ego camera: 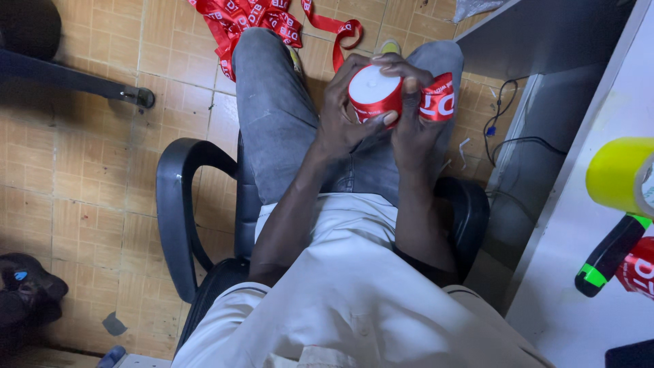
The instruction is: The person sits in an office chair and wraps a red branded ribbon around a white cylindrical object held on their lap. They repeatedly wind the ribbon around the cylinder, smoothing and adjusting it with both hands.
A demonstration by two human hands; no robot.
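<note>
I see my left hand [340, 119] and right hand [412, 112] both clasping the ribbon roll [373, 92]; fingers cover its sides; the ribbon pile [252, 20] is cut off at top.

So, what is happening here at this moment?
A person sits on a black office chair and holds a white roll over the lap with both hands. The left hand grips the roll, and the right hand presses red ribbon against its side. More of this ribbon lies in a heap on the tiled floor. A yellow tape roll stands on the desk at right.
</note>
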